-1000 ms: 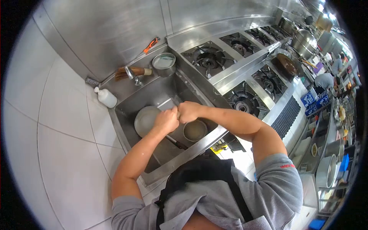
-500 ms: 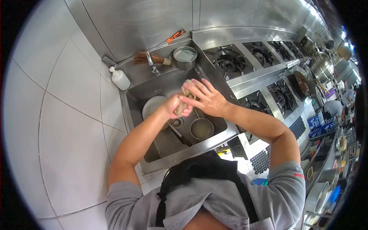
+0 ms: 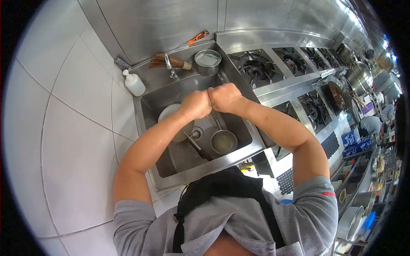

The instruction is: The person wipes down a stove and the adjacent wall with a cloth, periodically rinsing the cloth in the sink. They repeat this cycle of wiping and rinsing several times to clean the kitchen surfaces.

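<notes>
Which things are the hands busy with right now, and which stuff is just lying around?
Part of the job:
- left hand and right hand, fists together; anything inside is hidden
- sink, underneath them

Just lying about, probably:
- white bottle
- brush
- orange-handled tool
- pot behind the sink

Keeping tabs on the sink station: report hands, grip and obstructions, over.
Left hand and right hand closed, meeting above sink. Contents of grip hidden, can't confirm. Pale round dish and dark handle lie below; nothing seen blocking hands.
</notes>
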The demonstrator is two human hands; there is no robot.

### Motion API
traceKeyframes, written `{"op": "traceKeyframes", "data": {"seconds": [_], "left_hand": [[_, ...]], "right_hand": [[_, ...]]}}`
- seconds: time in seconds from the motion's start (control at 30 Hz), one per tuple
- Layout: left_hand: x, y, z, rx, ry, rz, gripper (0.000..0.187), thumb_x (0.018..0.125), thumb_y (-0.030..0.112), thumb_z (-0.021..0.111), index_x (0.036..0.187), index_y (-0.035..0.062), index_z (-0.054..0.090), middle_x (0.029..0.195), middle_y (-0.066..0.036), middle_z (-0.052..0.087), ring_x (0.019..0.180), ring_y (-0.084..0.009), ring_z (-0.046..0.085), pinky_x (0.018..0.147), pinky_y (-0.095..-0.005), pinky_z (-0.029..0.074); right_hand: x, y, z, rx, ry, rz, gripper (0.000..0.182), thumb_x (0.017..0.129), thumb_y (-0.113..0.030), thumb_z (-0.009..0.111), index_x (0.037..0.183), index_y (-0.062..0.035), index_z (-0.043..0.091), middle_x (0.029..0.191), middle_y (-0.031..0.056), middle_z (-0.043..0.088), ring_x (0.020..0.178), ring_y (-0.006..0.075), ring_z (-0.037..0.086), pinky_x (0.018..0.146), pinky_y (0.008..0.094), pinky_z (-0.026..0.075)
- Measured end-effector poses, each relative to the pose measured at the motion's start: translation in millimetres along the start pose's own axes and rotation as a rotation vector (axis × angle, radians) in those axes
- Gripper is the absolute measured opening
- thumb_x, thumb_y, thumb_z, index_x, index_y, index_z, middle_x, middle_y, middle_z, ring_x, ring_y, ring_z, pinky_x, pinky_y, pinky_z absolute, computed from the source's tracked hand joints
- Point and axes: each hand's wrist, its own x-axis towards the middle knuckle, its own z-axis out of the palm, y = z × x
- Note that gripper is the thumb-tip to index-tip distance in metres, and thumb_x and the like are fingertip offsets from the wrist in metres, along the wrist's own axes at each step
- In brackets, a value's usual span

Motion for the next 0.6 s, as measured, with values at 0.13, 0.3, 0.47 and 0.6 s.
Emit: {"op": "traceKeyframes", "data": {"seconds": [0.13,0.3,0.47,0.6], "left_hand": [[6.2,-4.1,-6.1,0.183,-0.040,0.020,0.018,0.080,0.013,0.061,0.092,0.0006,0.064,0.083,-0.025,0.068,0.081,-0.0418,0.068,0.070,-0.0499,0.055],[1.5,-21.5,17.0,0.382,0.297,0.396,0.018,0.080,0.020,0.064,0.093,0.0075,0.060,0.076,-0.010,0.062,0.073,-0.0295,0.068,0.060,-0.0418,0.055],[-1.7,-33.9,21.4,0.317,0.347,0.508,0.020,0.081,0.025,0.067,0.094,0.0122,0.060,0.076,-0.006,0.059,0.070,-0.0230,0.066,0.058,-0.0365,0.054],[10.8,-54.2,28.8,-0.374,0.391,0.299,0.014,0.083,0.017,0.066,0.094,0.0104,0.060,0.070,-0.004,0.057,0.060,-0.0172,0.059,0.051,-0.0311,0.049]], "right_hand": [[9.3,0.9,12.7,0.269,-0.172,0.247,0.024,0.080,-0.020,0.059,0.089,-0.0008,0.069,0.092,0.0227,0.071,0.092,0.0363,0.070,0.079,0.0439,0.056],[7.3,21.6,54.9,0.949,-0.263,0.300,0.010,0.077,-0.009,0.062,0.079,0.0003,0.066,0.065,0.0163,0.063,0.059,0.0256,0.062,0.052,0.0394,0.046],[-2.6,25.8,66.4,1.751,-0.559,0.429,0.012,0.078,-0.003,0.067,0.085,0.0005,0.058,0.059,0.0045,0.053,0.046,0.0132,0.048,0.041,0.0302,0.036],[-25.3,11.4,34.6,0.978,0.001,0.225,0.071,0.079,-0.007,0.068,0.141,-0.0067,0.035,0.106,0.0146,0.062,0.089,0.0265,0.065,0.078,0.0447,0.054]]}}
